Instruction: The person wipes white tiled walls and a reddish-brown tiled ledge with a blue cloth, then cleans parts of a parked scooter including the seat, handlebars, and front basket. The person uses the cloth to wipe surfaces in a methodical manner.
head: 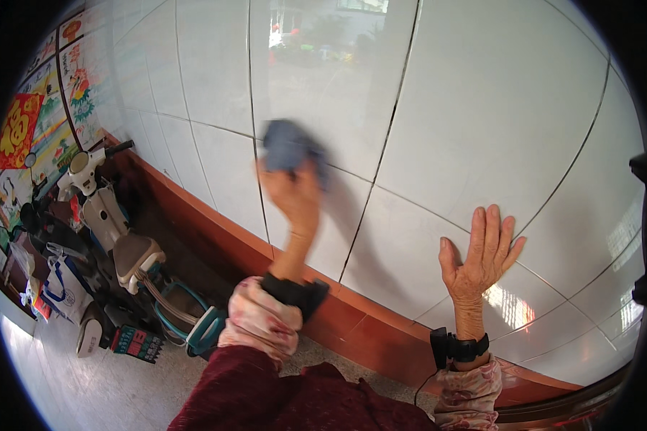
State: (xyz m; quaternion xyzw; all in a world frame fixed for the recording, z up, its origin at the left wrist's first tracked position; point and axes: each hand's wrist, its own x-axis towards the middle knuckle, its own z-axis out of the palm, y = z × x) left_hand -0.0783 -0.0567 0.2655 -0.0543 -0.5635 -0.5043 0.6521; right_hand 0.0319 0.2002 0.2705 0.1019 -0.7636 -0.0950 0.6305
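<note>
Blurred by motion, my left hand (294,191) holds a crumpled grey-blue cloth (284,144) against the white tiled wall (323,81), close to where dark grout lines meet. To the right and lower down, my right hand (481,261) rests on the tiles, palm to the wall, fingers up and slightly spread, with nothing in it. Black straps with devices are on both wrists, and a thin cable hangs by the right one. The fingertips of my left hand are hidden by the cloth.
A red-brown tiled skirting ledge (356,318) runs below the wall. At the left stand a beige scooter (105,218) with a brown seat, a dark vehicle behind it and a white bag (67,291). Picture tiles cover the far-left wall.
</note>
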